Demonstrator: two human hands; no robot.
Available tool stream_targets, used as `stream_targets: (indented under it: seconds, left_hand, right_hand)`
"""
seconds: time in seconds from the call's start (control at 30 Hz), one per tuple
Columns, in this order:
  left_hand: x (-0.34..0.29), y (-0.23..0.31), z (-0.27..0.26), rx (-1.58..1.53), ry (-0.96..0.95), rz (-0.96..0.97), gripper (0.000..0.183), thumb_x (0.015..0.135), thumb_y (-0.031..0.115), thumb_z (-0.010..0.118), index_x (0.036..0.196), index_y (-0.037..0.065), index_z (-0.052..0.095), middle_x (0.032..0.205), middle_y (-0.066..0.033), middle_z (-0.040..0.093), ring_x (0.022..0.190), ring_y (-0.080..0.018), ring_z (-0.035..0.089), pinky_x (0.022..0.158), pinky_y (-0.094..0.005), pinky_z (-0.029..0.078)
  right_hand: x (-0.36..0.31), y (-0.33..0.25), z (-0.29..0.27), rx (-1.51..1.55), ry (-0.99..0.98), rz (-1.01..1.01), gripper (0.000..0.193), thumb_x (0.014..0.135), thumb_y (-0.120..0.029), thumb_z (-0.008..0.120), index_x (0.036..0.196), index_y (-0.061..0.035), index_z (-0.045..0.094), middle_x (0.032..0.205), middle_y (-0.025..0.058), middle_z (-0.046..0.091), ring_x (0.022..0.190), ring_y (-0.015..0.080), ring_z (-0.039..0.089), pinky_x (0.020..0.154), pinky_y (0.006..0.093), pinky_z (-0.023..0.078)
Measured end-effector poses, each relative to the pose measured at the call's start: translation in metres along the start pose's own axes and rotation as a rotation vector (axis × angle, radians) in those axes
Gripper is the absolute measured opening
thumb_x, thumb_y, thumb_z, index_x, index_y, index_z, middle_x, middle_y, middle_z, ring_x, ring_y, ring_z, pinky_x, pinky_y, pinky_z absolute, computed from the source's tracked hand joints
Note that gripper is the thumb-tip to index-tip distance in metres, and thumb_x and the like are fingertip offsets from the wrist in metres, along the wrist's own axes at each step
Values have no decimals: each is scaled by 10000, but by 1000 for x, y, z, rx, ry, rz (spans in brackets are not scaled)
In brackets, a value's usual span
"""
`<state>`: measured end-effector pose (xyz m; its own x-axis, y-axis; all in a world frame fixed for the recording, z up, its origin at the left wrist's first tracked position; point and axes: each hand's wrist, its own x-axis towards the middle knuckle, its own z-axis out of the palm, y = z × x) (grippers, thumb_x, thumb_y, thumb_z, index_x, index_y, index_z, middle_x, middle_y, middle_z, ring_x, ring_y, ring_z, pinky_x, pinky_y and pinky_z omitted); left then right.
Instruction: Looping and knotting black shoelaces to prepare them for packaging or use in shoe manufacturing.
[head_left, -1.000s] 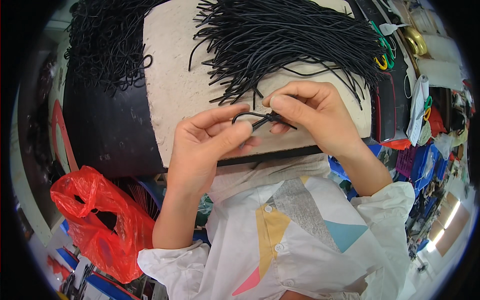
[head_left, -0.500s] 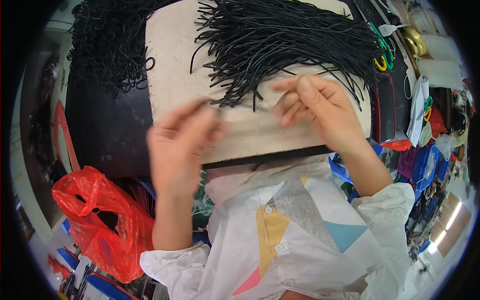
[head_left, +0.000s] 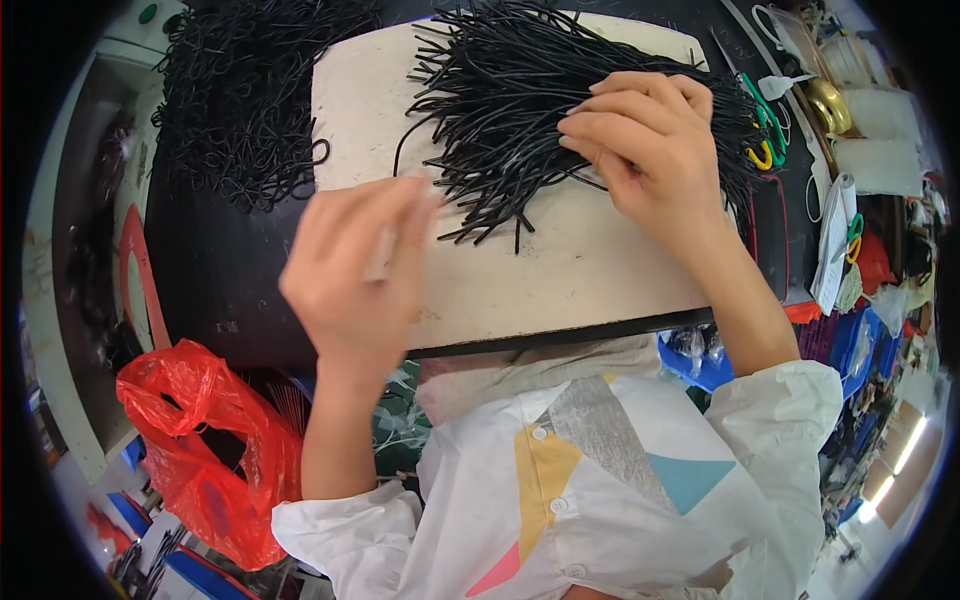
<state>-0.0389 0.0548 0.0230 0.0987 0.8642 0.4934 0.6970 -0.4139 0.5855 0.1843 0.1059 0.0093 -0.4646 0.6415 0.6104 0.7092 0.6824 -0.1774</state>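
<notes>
"Under the right hand (head_left: pixel 652 145), what was lying there?"

"Thin black cords (head_left: pixel 520 115), a thick bunch of them, on the pale board (head_left: pixel 570 270) ahead of the hands and mostly toward the right one. From where I stood they looked light, bendy and smooth, nothing likely to break. My guess was that they would slide over one another, so a single cord was best pinched near a loose end, where the tips fanned out between the two hands."

"Had the right hand got one?"

"I couldn't tell. Its fingers were bent and close together, pointing leftward over the bunch, with the thumb below them. Whatever was at the fingertips was hidden. The forearm slanted up from the near right."

"And the left hand (head_left: pixel 355 255)?"

"Over the board's near left part, fingers curled toward the thumb and the tips near the loose ends. It was too blurred for me to say whether it held anything. Its forearm ran almost straight out from the sleeve. Beyond it, farther left, lay a tangle of looped black cords (head_left: pixel 240 110)."
</notes>
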Motion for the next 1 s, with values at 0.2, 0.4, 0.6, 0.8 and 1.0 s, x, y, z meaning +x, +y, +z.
stream_targets:
  seconds: [0.2, 0.4, 0.6, 0.8, 1.0]
  left_hand:
    - [5, 21, 19, 413, 109, 540, 267, 595, 105, 636, 847, 22, 657, 736, -41, 570, 616, -184, 482, 552, -287, 377]
    - [2, 21, 16, 410, 163, 536, 298, 551, 90, 591, 830, 7, 653, 722, -42, 548, 591, -168, 475, 536, -271, 364]
    - [-2, 21, 3, 283, 62, 404, 226, 586, 10, 651, 812, 1, 641, 716, -62, 556, 573, -180, 500, 493, -272, 400]
    - [-9, 21, 7, 20, 46, 134, 190, 642, -69, 671, 819, -22, 618, 715, -107, 584, 591, -218, 562, 528, -265, 458]
    - [-14, 18, 5, -186, -60, -52, 169, 679, -59, 657, 841, -32, 616, 729, -102, 601, 594, -171, 578, 535, -238, 464]
  right_hand:
    - [16, -40, -13, 235, -89, 62, 195, 605, -18, 692, 782, -65, 626, 717, 27, 582, 735, 199, 555, 733, 306, 371]
    - [9, -40, -19, 575, -164, 294, 129, 671, -55, 666, 761, -48, 574, 696, 43, 595, 678, 226, 549, 595, 316, 441]
    - [9, -50, -24, 810, -187, 484, 116, 699, -60, 666, 776, -41, 582, 711, 51, 613, 660, 199, 584, 573, 280, 451]
    - [1, -46, -25, 721, -183, 433, 95, 698, -23, 655, 783, -24, 614, 701, 70, 609, 614, 195, 592, 521, 270, 450]
    - [3, -56, -25, 633, -136, 313, 121, 685, 5, 653, 799, -27, 633, 688, 77, 596, 581, 189, 580, 499, 258, 440]
